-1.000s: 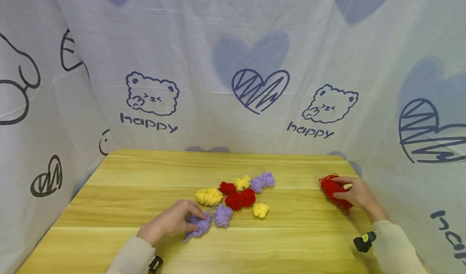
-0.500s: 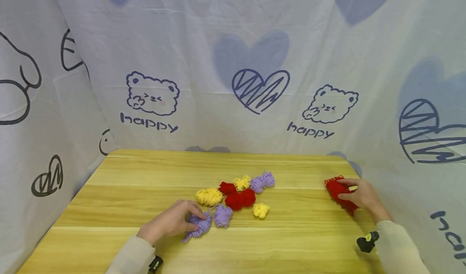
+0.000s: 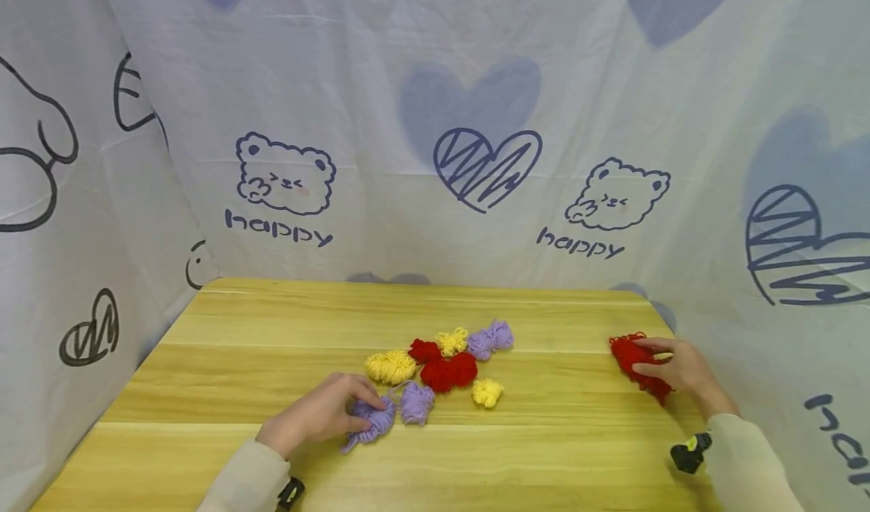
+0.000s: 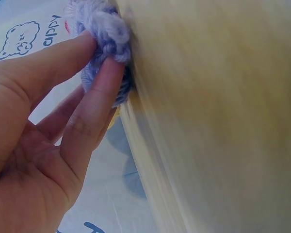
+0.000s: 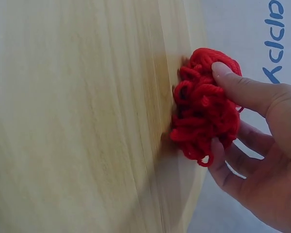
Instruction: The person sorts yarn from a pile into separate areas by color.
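My left hand (image 3: 325,414) pinches a purple yarn bundle (image 3: 377,420) lying left of centre on the table. In the left wrist view the thumb and fingers press into the twisted purple strands (image 4: 104,29). Over at the table's right side, my right hand (image 3: 685,365) grips a red yarn bundle (image 3: 628,355) from its right. Thumb and fingertips sit on either side of the looped red yarn (image 5: 208,109) in the right wrist view, close to the wooden surface.
Mid-table lie more yarn bundles: a second purple one (image 3: 416,404), a large yellow one (image 3: 390,367), red ones (image 3: 448,372), small yellow ones (image 3: 486,393) and a purple one (image 3: 491,340) farther back. A printed white curtain (image 3: 381,240) hangs behind the wooden table (image 3: 544,451).
My right hand has shifted a little to the right and nearer, carrying the red yarn bundle along. The left hand and the purple yarn bundle stay where they were.
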`<action>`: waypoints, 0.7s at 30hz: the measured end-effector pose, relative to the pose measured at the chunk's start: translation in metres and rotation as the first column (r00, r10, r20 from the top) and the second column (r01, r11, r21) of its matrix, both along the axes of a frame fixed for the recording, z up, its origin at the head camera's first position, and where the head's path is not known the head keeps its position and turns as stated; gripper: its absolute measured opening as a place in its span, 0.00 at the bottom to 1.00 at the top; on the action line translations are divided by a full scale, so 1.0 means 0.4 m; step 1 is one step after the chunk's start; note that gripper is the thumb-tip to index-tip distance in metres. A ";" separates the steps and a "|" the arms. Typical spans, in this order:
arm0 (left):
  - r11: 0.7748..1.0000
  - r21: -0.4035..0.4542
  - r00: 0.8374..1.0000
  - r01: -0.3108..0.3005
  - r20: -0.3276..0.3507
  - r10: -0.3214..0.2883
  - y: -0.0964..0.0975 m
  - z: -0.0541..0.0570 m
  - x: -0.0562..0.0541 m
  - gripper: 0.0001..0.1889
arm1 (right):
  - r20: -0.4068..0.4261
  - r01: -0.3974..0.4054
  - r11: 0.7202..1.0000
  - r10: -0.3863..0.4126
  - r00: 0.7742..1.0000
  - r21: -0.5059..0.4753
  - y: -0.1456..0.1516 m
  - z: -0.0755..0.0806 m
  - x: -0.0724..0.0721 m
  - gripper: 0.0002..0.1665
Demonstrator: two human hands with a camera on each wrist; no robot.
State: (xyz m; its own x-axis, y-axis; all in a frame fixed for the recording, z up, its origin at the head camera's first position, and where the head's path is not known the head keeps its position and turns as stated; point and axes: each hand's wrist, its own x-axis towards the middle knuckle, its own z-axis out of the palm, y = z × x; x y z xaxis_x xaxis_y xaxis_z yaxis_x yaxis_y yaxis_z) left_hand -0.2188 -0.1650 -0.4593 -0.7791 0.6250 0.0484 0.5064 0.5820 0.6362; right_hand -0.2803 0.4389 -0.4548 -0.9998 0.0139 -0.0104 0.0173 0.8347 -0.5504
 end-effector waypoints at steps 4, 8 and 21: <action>1.000 0.001 1.000 0.001 0.000 -0.001 0.000 0.000 0.000 0.14 | 0.004 0.000 1.000 0.000 1.000 -0.002 0.002 0.001 0.000 0.38; 1.000 0.003 1.000 0.006 -0.003 -0.006 0.000 0.001 0.000 0.14 | 0.000 -0.003 1.000 0.003 1.000 -0.010 0.007 -0.007 -0.002 0.38; 1.000 0.008 1.000 0.018 -0.013 -0.018 -0.001 0.000 0.000 0.14 | -0.015 0.007 0.999 -0.008 1.000 -0.034 0.026 -0.036 -0.005 0.40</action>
State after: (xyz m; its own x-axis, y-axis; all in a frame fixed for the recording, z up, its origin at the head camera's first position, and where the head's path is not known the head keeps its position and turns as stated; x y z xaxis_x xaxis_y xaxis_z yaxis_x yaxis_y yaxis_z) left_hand -0.2187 -0.1655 -0.4594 -0.7672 0.6382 0.0636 0.5246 0.5674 0.6346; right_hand -0.2824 0.4494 -0.4691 -0.9998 0.0211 0.0036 0.0151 0.8152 -0.5789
